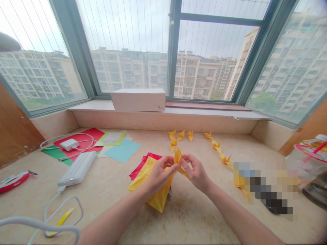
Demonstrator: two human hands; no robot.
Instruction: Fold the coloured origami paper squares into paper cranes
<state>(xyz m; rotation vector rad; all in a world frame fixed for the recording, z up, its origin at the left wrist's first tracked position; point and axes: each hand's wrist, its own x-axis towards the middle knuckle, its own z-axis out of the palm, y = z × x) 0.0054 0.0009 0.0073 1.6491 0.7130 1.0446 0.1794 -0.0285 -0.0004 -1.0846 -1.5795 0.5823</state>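
Note:
Between my two hands, a small folded yellow paper piece (177,156) stands up above the counter, partly covered by the fingers. The thumb and fingers of my left hand (163,169) pinch its left side. On its right side, the fingers of my right hand (194,169) grip it too. Beneath and beside my left hand lies a larger creased yellow sheet (158,200), with a crimson sheet (150,157) showing under its upper edge. Just beyond my hands stand several folded yellow paper cranes (181,135), and another row of yellow cranes (216,145) runs toward the right.
At left are a white power bank (78,169), a white charger (69,144), a looping cable (76,207), coloured sheets (123,149) and a red-handled cutter (15,182). A white box (138,100) sits on the window ledge. A clear cup (310,153) stands at right, near a pixelated patch.

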